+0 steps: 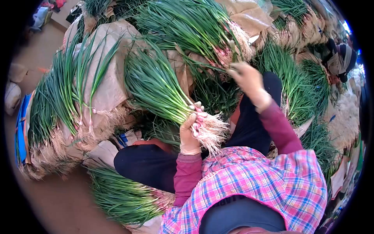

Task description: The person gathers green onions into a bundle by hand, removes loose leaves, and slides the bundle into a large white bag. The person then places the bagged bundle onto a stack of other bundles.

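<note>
My left hand (190, 132) is wrapped around a thick bunch of spring onions (156, 85), just above their pinkish bulbs. Their pale roots (211, 132) hang out past my fingers toward my lap, and the green leaves fan away to the upper left. My right hand (249, 81) is raised to the right of the bunch, smeared by motion, its fingertips at the bulb end of a large heap of spring onions (187, 29). A thin green strand (206, 67) leads up to these fingertips; I cannot tell whether they hold it. Both hands wear pale gloves.
To the left, more spring onions (54, 97) lie over brown sacking (111, 62). Another pile (124, 193) sits on the ground by my knee (144, 163). More bunches (290, 78) lie at the right, with a person (343, 58) beyond them. Brown floor (62, 202) shows at lower left.
</note>
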A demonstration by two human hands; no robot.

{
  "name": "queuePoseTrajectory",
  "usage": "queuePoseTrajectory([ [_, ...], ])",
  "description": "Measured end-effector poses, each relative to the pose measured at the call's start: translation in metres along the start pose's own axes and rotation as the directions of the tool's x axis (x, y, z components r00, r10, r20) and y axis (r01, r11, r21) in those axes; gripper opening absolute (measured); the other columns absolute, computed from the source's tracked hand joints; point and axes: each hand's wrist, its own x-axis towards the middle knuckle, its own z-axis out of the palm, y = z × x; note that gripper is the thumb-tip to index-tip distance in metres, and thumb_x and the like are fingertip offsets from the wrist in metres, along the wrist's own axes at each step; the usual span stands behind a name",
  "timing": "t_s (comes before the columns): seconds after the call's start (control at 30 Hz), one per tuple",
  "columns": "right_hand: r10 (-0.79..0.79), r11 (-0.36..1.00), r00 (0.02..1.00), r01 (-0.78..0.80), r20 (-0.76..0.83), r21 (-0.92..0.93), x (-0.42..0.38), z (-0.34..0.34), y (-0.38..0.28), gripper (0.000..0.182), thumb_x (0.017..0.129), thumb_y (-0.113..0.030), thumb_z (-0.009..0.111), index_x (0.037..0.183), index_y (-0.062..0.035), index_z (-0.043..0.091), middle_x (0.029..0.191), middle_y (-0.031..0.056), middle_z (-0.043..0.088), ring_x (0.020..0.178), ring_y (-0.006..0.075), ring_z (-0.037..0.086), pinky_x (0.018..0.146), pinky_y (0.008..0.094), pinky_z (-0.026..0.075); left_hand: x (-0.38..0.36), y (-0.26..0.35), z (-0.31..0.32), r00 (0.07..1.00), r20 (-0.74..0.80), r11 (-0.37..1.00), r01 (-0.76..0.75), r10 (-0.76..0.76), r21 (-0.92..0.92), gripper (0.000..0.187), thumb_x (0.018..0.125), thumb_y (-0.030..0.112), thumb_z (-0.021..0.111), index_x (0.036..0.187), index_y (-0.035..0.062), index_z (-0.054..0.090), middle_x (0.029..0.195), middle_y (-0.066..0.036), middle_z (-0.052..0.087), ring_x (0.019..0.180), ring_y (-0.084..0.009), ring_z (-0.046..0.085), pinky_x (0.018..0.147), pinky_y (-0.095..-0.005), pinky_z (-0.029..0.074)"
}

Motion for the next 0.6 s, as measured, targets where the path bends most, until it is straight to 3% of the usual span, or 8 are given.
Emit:
queuePoseTrajectory([
  [0.1,-0.003,0.961,0.999,-0.01,-0.044,-0.278,0.066,0.101,-0.005,0.025,0.085,-0.031,0.066,0.087,-0.0064,0.061,0.094,0.0138,0.066,0.085,0.0339,0.065,0.072,0.0443,0.051,-0.004,0.003,-0.004,1.0,0.003,1.0,-0.019,0.019,0.016,0.033,0.084,0.005,0.065,0.116,0.0029,0.054,0.12,-0.014,0.054,0.109,-0.0236,0.054,0.093,-0.0342,0.048],
  [0.23,-0.098,0.994,0.983,0.089,-0.153,-0.065,0.038,0.1,-0.033,0.014,0.084,-0.022,0.064,0.081,-0.0094,0.06,0.077,0.0126,0.062,0.07,0.0342,0.063,0.061,0.045,0.05,-0.01,0.012,0.006,0.989,0.047,0.99,-0.141,0.141,-0.01,0.035,0.084,0.01,0.066,0.116,0.0018,0.055,0.122,-0.016,0.056,0.115,-0.0269,0.052,0.099,-0.0384,0.046],
  [0.3,-0.188,0.958,0.957,0.228,0.22,-0.173,-0.017,0.109,-0.04,0.008,0.081,-0.017,0.064,0.079,-0.0096,0.062,0.079,0.0087,0.063,0.071,0.0306,0.064,0.063,0.0412,0.051,-0.011,0.016,0.009,0.992,0.01,0.99,-0.127,0.128,-0.054,0.036,0.083,0.009,0.066,0.117,0.0022,0.055,0.121,-0.015,0.057,0.115,-0.0264,0.053,0.099,-0.039,0.046],
  [0.33,-0.349,0.921,0.748,0.386,0.564,0.059,-0.043,0.106,-0.034,0.006,0.077,-0.015,0.066,0.08,-0.0096,0.064,0.082,0.0067,0.065,0.076,0.0276,0.066,0.066,0.0383,0.053,-0.01,0.016,0.007,0.992,-0.016,0.991,-0.125,0.124,-0.037,0.036,0.083,0.01,0.067,0.117,0.0024,0.055,0.122,-0.014,0.057,0.116,-0.0261,0.052,0.099,-0.0387,0.047],
  [0.37,-0.557,0.829,0.66,0.477,0.505,0.291,-0.068,0.132,-0.004,0.012,0.079,-0.023,0.064,0.078,-0.0112,0.067,0.081,0.0102,0.068,0.068,0.03,0.067,0.06,0.0423,0.055,-0.007,0.015,0.006,0.989,0.046,0.989,-0.136,0.139,-0.053,0.037,0.084,0.01,0.067,0.118,0.0031,0.054,0.123,-0.014,0.056,0.116,-0.0259,0.052,0.097,-0.0377,0.048],
  [0.47,0.001,0.998,0.982,0.011,0.19,-0.061,-0.014,0.101,-0.024,0.014,0.084,-0.024,0.064,0.081,-0.0105,0.066,0.085,0.0113,0.068,0.079,0.0313,0.068,0.07,0.0413,0.054,-0.006,0.012,0.004,0.993,0.017,0.993,-0.117,0.117,-0.026,0.038,0.084,0.011,0.067,0.119,0.0036,0.054,0.124,-0.014,0.056,0.115,-0.0258,0.054,0.096,-0.0374,0.049],
  [0.53,0.04,0.998,0.992,-0.045,-0.123,-0.037,0.035,0.093,-0.025,0.017,0.089,-0.025,0.061,0.088,-0.0098,0.069,0.082,0.0145,0.065,0.078,0.0318,0.065,0.073,0.0431,0.051,-0.011,0.009,0.008,0.995,-0.052,0.995,-0.091,0.089,-0.039,0.044,0.086,0.012,0.065,0.127,0.0039,0.051,0.126,-0.014,0.057,0.115,-0.026,0.055,0.097,-0.0372,0.048],
  [0.6,-0.03,0.959,0.998,0.011,-0.062,-0.284,0.082,0.117,-0.005,0.018,0.088,-0.026,0.063,0.091,-0.0094,0.069,0.077,0.0157,0.064,0.07,0.0308,0.064,0.066,0.0392,0.051,-0.01,0.01,0.015,0.996,-0.036,0.997,-0.08,0.079,-0.011,0.05,0.088,0.014,0.064,0.133,0.0042,0.046,0.125,-0.014,0.058,0.115,-0.0259,0.056,0.098,-0.0373,0.047],
])
